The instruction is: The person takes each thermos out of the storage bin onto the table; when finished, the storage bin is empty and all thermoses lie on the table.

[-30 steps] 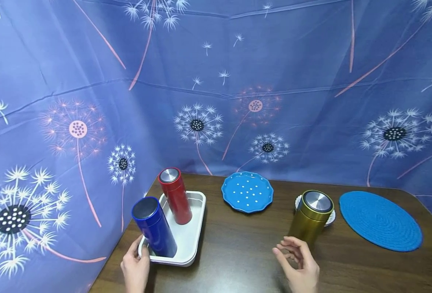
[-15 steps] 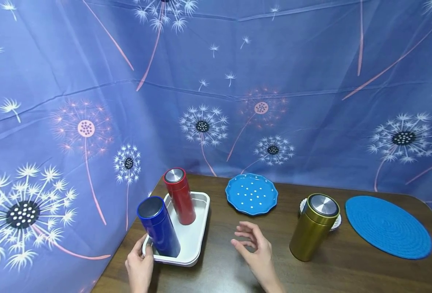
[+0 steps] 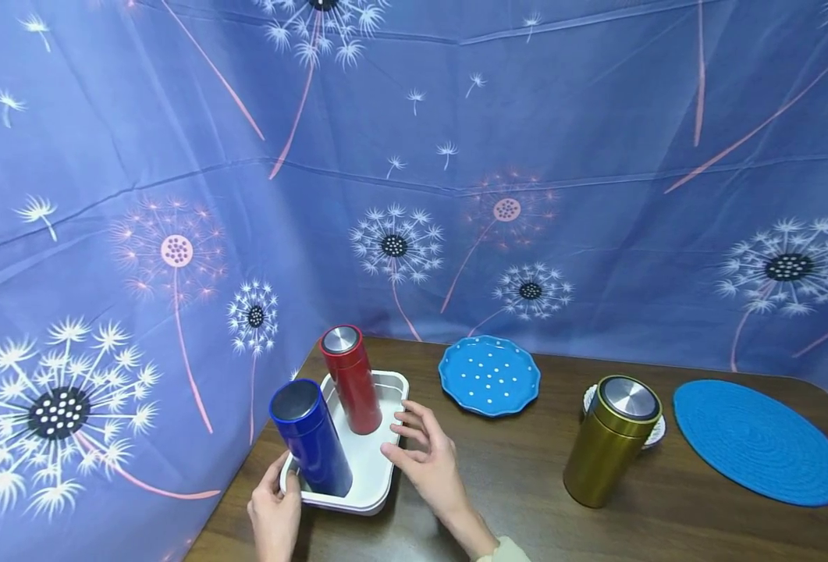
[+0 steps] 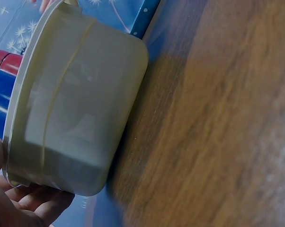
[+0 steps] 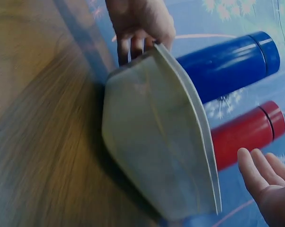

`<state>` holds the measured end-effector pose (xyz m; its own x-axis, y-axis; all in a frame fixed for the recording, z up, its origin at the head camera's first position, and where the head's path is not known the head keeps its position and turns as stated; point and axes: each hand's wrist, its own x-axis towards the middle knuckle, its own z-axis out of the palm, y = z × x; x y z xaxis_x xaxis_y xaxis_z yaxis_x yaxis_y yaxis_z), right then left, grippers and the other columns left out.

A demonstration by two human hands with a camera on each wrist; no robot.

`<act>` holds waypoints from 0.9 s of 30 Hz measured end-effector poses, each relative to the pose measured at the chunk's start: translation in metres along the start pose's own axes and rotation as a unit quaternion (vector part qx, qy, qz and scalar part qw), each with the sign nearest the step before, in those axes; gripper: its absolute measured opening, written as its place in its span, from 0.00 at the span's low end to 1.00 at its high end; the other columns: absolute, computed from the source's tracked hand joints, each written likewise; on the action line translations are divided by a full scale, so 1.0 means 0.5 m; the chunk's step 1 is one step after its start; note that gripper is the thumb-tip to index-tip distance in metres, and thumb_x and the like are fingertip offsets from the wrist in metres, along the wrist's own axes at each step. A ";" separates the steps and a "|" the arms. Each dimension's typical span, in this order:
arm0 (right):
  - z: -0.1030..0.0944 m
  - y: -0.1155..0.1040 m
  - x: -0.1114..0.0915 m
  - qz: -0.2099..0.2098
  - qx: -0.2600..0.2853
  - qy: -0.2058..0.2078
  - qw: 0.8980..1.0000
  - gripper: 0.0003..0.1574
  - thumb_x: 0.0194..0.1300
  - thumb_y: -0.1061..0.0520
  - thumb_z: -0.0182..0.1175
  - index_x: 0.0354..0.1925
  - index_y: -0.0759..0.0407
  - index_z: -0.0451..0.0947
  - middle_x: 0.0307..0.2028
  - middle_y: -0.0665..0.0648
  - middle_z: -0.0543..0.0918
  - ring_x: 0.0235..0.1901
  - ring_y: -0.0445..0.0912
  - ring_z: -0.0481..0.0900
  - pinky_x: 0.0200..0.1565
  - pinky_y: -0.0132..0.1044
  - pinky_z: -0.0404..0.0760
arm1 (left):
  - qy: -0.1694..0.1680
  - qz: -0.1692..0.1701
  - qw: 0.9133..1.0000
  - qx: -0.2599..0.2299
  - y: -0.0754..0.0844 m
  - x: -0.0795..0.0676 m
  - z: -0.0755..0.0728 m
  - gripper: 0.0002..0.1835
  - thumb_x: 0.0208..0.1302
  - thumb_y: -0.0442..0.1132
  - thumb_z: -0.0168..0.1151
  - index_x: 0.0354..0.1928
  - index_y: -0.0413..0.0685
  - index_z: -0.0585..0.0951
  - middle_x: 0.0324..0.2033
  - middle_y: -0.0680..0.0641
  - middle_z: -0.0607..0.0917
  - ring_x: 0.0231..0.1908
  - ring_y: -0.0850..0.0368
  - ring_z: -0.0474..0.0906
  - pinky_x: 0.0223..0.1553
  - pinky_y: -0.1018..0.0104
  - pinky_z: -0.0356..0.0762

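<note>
A white deep rectangular tray (image 3: 360,506) stands on the table at the left. Inside it are a blue thermos bottle (image 3: 315,445) near the front and a red thermos bottle (image 3: 356,390) behind it, both upright. My left hand (image 3: 275,507) grips the tray's front left rim, thumb over the edge and fingers below on the outer wall, as the left wrist view (image 4: 31,201) also shows. My right hand (image 3: 430,464) is at the tray's right side, fingers spread and loosely bent, holding nothing. In the right wrist view its fingers (image 5: 256,168) lie beside the red bottle.
A gold thermos bottle (image 3: 606,453) stands upright at the right, in front of a small white dish (image 3: 655,435). Behind are a blue polka-dot plate (image 3: 489,377) and, far right, a blue oval placemat (image 3: 758,441). A patterned blue cloth (image 3: 596,195) hangs around the wooden table (image 3: 512,484).
My right hand has moved left from beside the gold bottle to the tray's right rim. My left hand keeps its grip on the tray. The view has shifted slightly.
</note>
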<state>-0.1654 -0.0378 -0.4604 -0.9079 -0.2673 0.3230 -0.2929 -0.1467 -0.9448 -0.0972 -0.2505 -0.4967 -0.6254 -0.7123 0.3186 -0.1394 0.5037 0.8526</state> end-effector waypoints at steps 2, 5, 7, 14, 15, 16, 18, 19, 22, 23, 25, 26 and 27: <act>0.017 -0.002 0.009 0.001 0.012 -0.006 1.000 0.38 0.59 0.58 0.70 0.65 0.54 0.67 0.56 0.63 0.78 0.54 0.55 0.80 0.43 0.36 0.82 | -0.001 0.000 1.000 -0.002 0.002 -0.001 -0.001 0.18 0.58 0.27 0.57 0.49 0.42 0.85 0.40 0.38 0.88 0.28 0.73 0.73 0.33 0.78 0.66; 0.040 -0.004 0.019 0.006 0.033 -0.014 0.999 0.40 0.58 0.58 0.70 0.66 0.56 0.66 0.58 0.67 0.77 0.55 0.56 0.79 0.45 0.35 0.81 | 0.000 0.000 1.000 -0.006 0.004 -0.002 -0.001 0.18 0.58 0.27 0.57 0.49 0.42 0.85 0.41 0.37 0.88 0.28 0.74 0.74 0.32 0.80 0.66; 0.054 -0.007 0.024 0.015 0.048 -0.017 0.999 0.41 0.57 0.58 0.71 0.66 0.57 0.65 0.59 0.68 0.76 0.56 0.58 0.78 0.45 0.34 0.81 | 0.002 0.001 1.000 -0.005 0.005 -0.003 -0.001 0.17 0.58 0.27 0.57 0.49 0.42 0.85 0.40 0.37 0.88 0.28 0.73 0.74 0.32 0.80 0.66; 0.088 -0.004 0.036 0.011 0.061 -0.028 0.998 0.43 0.57 0.59 0.71 0.67 0.61 0.65 0.60 0.68 0.75 0.58 0.62 0.75 0.50 0.45 0.80 | 0.009 0.001 1.000 0.008 0.005 -0.004 0.001 0.17 0.58 0.28 0.58 0.48 0.43 0.85 0.38 0.38 0.88 0.28 0.67 0.74 0.32 0.73 0.69; 0.092 -0.003 0.038 0.010 0.058 -0.029 0.998 0.43 0.57 0.58 0.71 0.67 0.61 0.65 0.60 0.68 0.75 0.58 0.62 0.75 0.51 0.47 0.79 | 0.009 0.001 1.000 0.008 0.005 -0.004 0.002 0.17 0.58 0.28 0.58 0.48 0.43 0.85 0.39 0.38 0.88 0.28 0.67 0.74 0.32 0.73 0.69; 0.096 -0.001 0.040 0.010 0.056 -0.031 0.998 0.43 0.57 0.58 0.71 0.67 0.60 0.65 0.60 0.68 0.75 0.58 0.62 0.75 0.52 0.50 0.78 | 0.009 0.000 1.000 0.011 0.005 -0.004 0.002 0.17 0.58 0.28 0.58 0.48 0.43 0.86 0.39 0.38 0.88 0.29 0.68 0.75 0.32 0.73 0.69; 0.104 0.001 0.043 0.013 0.050 -0.035 0.998 0.43 0.57 0.57 0.71 0.67 0.59 0.65 0.60 0.68 0.75 0.58 0.61 0.75 0.54 0.52 0.77 | 0.007 -0.003 1.000 0.010 0.006 -0.004 0.002 0.17 0.58 0.28 0.58 0.49 0.43 0.85 0.40 0.38 0.88 0.30 0.69 0.76 0.33 0.73 0.69; 0.108 0.003 0.044 0.016 0.047 -0.037 0.998 0.43 0.57 0.56 0.72 0.67 0.59 0.65 0.60 0.67 0.75 0.58 0.60 0.75 0.55 0.53 0.76 | 0.005 -0.006 1.000 0.008 0.006 -0.004 0.002 0.17 0.58 0.28 0.58 0.49 0.43 0.85 0.40 0.38 0.88 0.31 0.70 0.76 0.33 0.74 0.69; 0.119 0.009 0.046 0.019 0.040 -0.043 0.998 0.44 0.56 0.55 0.72 0.67 0.58 0.65 0.60 0.66 0.75 0.59 0.58 0.75 0.57 0.56 0.73 | 0.000 -0.017 1.000 0.002 0.007 -0.005 0.002 0.17 0.59 0.28 0.57 0.50 0.43 0.85 0.40 0.37 0.88 0.31 0.70 0.78 0.32 0.78 0.69; 0.123 0.012 0.047 0.018 0.035 -0.045 0.998 0.44 0.56 0.55 0.72 0.67 0.58 0.65 0.60 0.66 0.75 0.59 0.57 0.75 0.58 0.56 0.73 | -0.001 -0.021 1.000 0.000 0.008 -0.005 0.002 0.17 0.59 0.28 0.57 0.50 0.43 0.85 0.40 0.37 0.88 0.31 0.70 0.79 0.32 0.79 0.69; 0.129 0.017 0.048 0.014 0.028 -0.049 0.998 0.44 0.55 0.55 0.73 0.67 0.57 0.65 0.61 0.64 0.75 0.60 0.58 0.74 0.58 0.57 0.72 | -0.003 -0.023 1.000 0.001 0.007 -0.005 0.003 0.17 0.59 0.29 0.57 0.50 0.42 0.85 0.40 0.36 0.87 0.32 0.68 0.80 0.31 0.81 0.69; 0.132 0.019 0.049 0.009 0.024 -0.050 0.998 0.45 0.55 0.55 0.73 0.67 0.57 0.65 0.62 0.64 0.75 0.61 0.58 0.73 0.59 0.57 0.71 | -0.002 -0.025 1.000 0.002 0.007 -0.005 0.003 0.17 0.60 0.29 0.57 0.50 0.43 0.85 0.40 0.36 0.87 0.32 0.67 0.80 0.31 0.81 0.68; 0.135 0.021 0.049 0.006 0.021 -0.052 0.998 0.45 0.55 0.55 0.73 0.67 0.56 0.65 0.62 0.63 0.75 0.61 0.59 0.73 0.59 0.58 0.71 | -0.001 -0.025 1.000 0.004 0.006 -0.005 0.003 0.17 0.60 0.29 0.57 0.50 0.43 0.85 0.40 0.36 0.88 0.32 0.66 0.80 0.31 0.81 0.68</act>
<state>-0.1707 -0.1101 -0.4587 -0.8746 -0.3672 0.3167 -0.2665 -0.1816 -0.9466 -0.0970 -0.2466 -0.4957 -0.6195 -0.7353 0.2749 -0.1765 0.4717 0.8639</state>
